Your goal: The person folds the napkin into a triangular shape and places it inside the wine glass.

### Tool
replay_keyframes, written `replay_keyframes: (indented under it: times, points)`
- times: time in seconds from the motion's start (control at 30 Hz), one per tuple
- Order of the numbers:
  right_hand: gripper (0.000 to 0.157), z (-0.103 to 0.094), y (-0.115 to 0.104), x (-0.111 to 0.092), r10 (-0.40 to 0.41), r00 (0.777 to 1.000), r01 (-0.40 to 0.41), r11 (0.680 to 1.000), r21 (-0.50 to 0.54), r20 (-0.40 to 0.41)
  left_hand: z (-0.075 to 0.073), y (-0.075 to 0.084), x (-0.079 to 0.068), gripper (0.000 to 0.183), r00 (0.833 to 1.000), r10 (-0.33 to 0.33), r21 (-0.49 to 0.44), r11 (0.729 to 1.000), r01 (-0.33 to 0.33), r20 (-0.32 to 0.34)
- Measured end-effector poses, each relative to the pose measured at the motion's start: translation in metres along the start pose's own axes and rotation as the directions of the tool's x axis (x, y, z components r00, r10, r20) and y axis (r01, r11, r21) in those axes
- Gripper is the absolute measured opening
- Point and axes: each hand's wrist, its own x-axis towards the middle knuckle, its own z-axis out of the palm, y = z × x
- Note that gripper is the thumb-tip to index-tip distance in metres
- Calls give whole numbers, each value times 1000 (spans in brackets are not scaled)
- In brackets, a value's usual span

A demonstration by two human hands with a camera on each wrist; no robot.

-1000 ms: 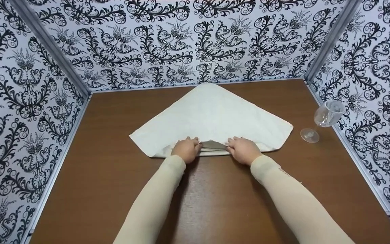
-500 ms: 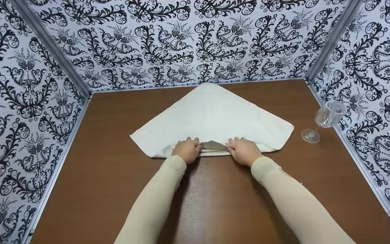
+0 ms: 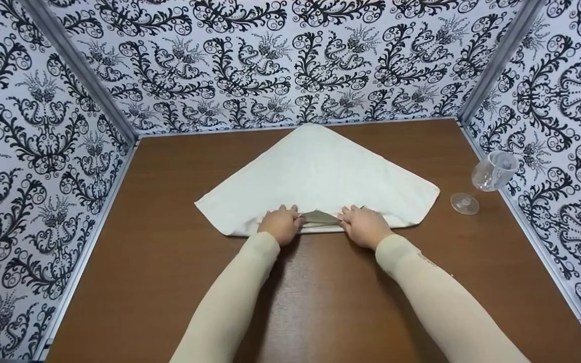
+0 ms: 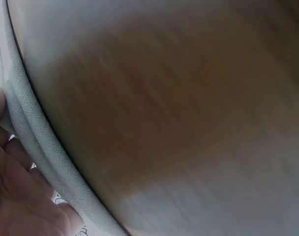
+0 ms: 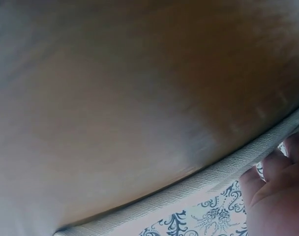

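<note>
A cream cloth napkin (image 3: 315, 171) lies on the brown table, its far corner pointing to the back wall and its near edge folded over. My left hand (image 3: 279, 225) pinches the folded edge left of its middle. On the other side of the middle, my right hand (image 3: 366, 227) grips the same fold. Between the hands the fold gapes a little, showing a shaded greyish layer. In the left wrist view the thumb and fingers meet at the layered cloth edge (image 4: 39, 118). Curled fingers (image 5: 277, 164) sit along the cloth in the right wrist view.
A clear wine glass (image 3: 495, 171) stands at the right of the table (image 3: 169, 282), near the side wall. Patterned black-and-white panels (image 3: 250, 60) with grey frame posts enclose the table at the back and both sides.
Both hands keep their hold on the fold at nearly the same spot. The gap in the cloth between them looks slightly fuller with the greyish layer. The head view has shifted slightly.
</note>
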Motion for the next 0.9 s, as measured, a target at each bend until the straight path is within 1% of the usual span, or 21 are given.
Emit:
replay_keyframes:
  times: [0.2,0.3,0.4,0.47,0.57,0.6,0.67,0.77,0.8,0.83,0.9]
  points:
    - [41,-1,-2,-6,1,1000,-1,1000,-10,-2,-5,8,-13,40,999,0,12,1000,0,45]
    - [41,-3,-4,-11,-3,1000,3,1000,-30,4,-4,10,-16,40,998,16,34,999,-18,59]
    - [35,-10,-8,-16,-1,1000,1,1000,-24,4,-7,13,-19,39,996,55,84,995,-61,75]
    - [33,-16,-11,-18,6,1000,-6,1000,-2,-3,-10,16,-20,36,995,83,109,990,-89,56]
    - [44,-24,-15,-17,16,999,-14,998,61,-35,-12,18,-18,38,994,112,132,985,-109,-18]
    - [46,-26,-15,-15,15,999,-11,997,80,-52,-12,18,-16,40,993,110,121,987,-104,-47]
    - [43,-26,-17,-11,8,995,3,994,111,-100,-9,18,-12,41,989,100,88,992,-91,-105]
    - [27,-22,-18,-2,14,986,15,986,168,-169,-4,17,-5,33,982,79,14,997,-78,-172]
    - [25,-20,-18,0,14,983,19,984,180,-183,-2,17,-3,30,981,73,-6,997,-76,-182]
    - [26,-18,-18,3,18,983,17,982,188,-181,0,16,-1,27,979,71,-17,997,-75,-191]
    - [26,-13,-17,6,21,988,9,981,192,-152,2,15,1,25,981,59,-40,997,-67,-183]
